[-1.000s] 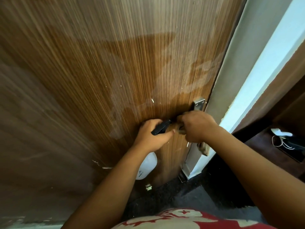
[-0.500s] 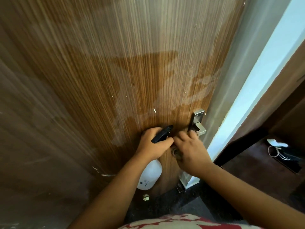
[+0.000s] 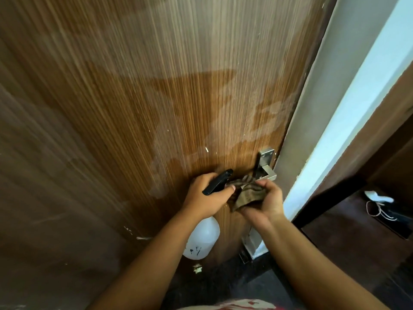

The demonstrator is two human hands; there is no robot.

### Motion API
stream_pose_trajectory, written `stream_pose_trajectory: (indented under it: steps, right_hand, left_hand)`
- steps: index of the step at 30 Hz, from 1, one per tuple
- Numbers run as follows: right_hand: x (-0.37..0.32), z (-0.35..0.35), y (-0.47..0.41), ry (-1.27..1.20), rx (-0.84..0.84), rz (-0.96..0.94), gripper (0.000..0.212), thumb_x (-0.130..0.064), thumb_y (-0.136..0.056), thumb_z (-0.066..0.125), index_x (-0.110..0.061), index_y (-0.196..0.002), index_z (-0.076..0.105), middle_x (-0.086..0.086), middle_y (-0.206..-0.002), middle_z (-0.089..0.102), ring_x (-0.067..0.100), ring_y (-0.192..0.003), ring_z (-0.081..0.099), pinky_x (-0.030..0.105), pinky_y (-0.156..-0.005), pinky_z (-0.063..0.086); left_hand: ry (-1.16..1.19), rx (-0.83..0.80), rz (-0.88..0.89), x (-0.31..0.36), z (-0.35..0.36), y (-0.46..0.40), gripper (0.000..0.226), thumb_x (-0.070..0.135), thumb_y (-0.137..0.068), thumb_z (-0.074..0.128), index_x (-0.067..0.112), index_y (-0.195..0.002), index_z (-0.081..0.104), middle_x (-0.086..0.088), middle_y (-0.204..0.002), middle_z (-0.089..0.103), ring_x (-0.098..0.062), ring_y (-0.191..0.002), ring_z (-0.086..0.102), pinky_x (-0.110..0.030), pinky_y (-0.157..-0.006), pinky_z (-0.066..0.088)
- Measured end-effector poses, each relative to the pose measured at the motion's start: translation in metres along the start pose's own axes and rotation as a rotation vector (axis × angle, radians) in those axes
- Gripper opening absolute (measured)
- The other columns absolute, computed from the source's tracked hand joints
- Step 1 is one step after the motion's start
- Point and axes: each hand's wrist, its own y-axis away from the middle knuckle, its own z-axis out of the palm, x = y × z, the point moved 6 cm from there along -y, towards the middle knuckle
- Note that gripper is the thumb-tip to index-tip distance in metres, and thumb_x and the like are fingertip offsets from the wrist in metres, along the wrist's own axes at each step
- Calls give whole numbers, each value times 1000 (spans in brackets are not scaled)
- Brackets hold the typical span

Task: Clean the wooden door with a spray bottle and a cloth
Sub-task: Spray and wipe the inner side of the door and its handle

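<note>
Two hands work just below the lever handle [image 3: 266, 170] of the wooden door [image 3: 156, 97]. Left hand [image 3: 207, 198] wraps the spray bottle [image 3: 202, 239] at its neck: light, rigid, probably slick. Right hand [image 3: 267, 201] pinches the limp cloth [image 3: 248, 194]; bunch it for grip.

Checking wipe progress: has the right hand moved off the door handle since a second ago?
Yes. The right hand, gripping the cloth, has dropped below the door handle it earlier covered.

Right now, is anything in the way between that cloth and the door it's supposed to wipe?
Nothing visible blocks it. The right hand holds the cloth in front of the wooden door; the left hand, gripping the spray bottle, sits beside it, the metal handle just above.
</note>
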Motion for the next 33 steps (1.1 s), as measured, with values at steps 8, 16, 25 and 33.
stream_pose_trajectory:
  steps: [8,16,25,33]
  right_hand:
    - [24,12,48,239,-88,149,44,-18,-73,60,-3,-114,66,22,-114,68,38,-104,67,51,-87,54]
    - [-122,29,35,750,259,-885,45,-5,-74,61,-19,-116,51,9,-102,59,29,-93,59,35,-74,53]
    - [-44,47,2,1228,235,-932,82,-2,-90,55,-8,-156,5,14,-162,5,24,-149,6,13,-111,1]
    - [-74,42,8,1610,127,-1183,62,-9,-84,47,9,-142,36,27,-132,40,42,-122,41,49,-109,35]
  left_hand:
    - [96,-16,7,-1,-13,-1,13,22,-82,71,26,-72,66,14,-60,61,-1,-57,60,-17,-54,47]
    - [74,-4,0,14,2,-6,12,25,-80,71,14,-78,65,6,-61,58,-14,-58,58,-35,-58,48]
    - [56,88,53,35,4,-11,23,38,-74,63,16,-72,66,1,-61,62,-14,-60,60,-34,-59,45]
    - [3,99,7,39,14,-5,19,34,-85,77,18,-81,68,8,-64,64,-15,-68,66,-44,-68,58]
